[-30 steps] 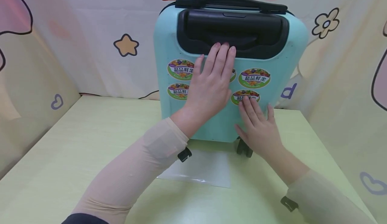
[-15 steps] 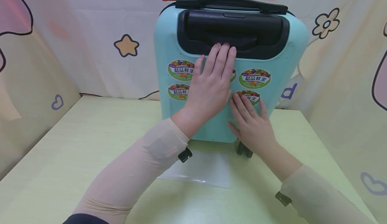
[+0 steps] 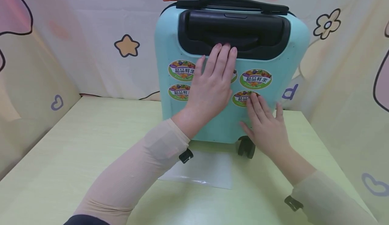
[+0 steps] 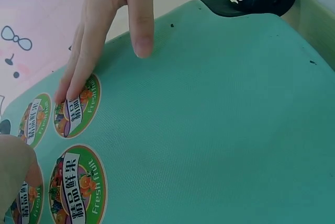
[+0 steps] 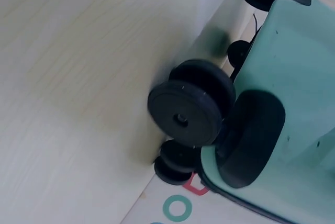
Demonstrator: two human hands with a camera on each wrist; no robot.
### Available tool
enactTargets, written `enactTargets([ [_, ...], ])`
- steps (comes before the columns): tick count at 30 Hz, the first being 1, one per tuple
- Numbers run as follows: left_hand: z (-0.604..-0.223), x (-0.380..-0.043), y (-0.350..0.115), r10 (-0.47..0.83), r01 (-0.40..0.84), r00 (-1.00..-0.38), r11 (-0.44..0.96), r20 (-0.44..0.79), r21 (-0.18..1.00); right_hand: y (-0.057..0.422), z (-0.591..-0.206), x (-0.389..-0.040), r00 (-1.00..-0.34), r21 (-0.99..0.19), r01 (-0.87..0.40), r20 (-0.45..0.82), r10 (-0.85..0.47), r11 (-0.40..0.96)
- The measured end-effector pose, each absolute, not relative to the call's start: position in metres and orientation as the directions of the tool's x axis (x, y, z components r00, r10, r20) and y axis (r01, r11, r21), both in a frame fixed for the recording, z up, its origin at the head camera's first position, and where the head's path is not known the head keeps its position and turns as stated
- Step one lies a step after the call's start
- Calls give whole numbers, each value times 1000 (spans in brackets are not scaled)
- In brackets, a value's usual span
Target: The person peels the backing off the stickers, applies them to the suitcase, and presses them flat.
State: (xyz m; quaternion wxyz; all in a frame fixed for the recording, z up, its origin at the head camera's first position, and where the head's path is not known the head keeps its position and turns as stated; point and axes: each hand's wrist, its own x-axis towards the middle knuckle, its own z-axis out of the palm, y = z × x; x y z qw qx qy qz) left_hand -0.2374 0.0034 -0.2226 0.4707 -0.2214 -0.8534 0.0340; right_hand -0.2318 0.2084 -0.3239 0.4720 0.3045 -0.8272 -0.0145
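Observation:
A mint-green suitcase (image 3: 170, 112) stands upright, with a black recessed handle panel (image 3: 237, 26) and several oval fruit stickers on its face. My left hand (image 3: 212, 83) lies flat against it, fingertips at the panel's lower edge, partly covering the middle stickers. With straight fingers my right hand (image 3: 268, 127) touches the lower right sticker (image 3: 239, 98), covering its right part. Above that is the upper right sticker (image 3: 256, 79). The left wrist view shows a lower middle sticker (image 4: 78, 185), which my left hand hides in the head view. Neither hand grips anything.
Beneath the suitcase, a black caster wheel (image 3: 247, 147) shows near my right hand; more wheels (image 5: 186, 111) appear in the right wrist view. A clear plastic sheet (image 3: 206, 171) lies on the pale table (image 3: 106, 134) in front. Patterned cloth (image 3: 100, 43) hangs behind.
My right hand moved left across the lower right sticker, then back right, and its fingers now lie on the sticker's right part. My left hand and the suitcase have stayed put.

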Motion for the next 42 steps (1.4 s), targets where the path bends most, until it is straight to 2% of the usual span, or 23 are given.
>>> enactTargets([
  [9, -223, -237, 3, 406, 347, -462, 901, 788, -261, 217, -327, -229, -417, 277, -492, 757, -503, 825],
  [12, -222, -237, 4, 410, 354, -465, 898, 784, -260, 212, -329, -229, -405, 283, -505, 757, -513, 815],
  [18, -223, -236, 4, 412, 357, -468, 897, 782, -260, 193, -328, -231, -342, 346, -555, 734, -587, 757],
  [28, -223, -237, 4, 414, 353, -462, 897, 784, -266, 178, -325, -239, -308, 403, -541, 722, -620, 738],
  [36, -223, -238, 2, 413, 348, -454, 898, 789, -270, 182, -322, -238, -344, 391, -528, 713, -611, 754],
  [42, -223, -238, 2, 419, 352, -456, 895, 785, -274, 186, -321, -238, -344, 387, -493, 735, -584, 779],
])
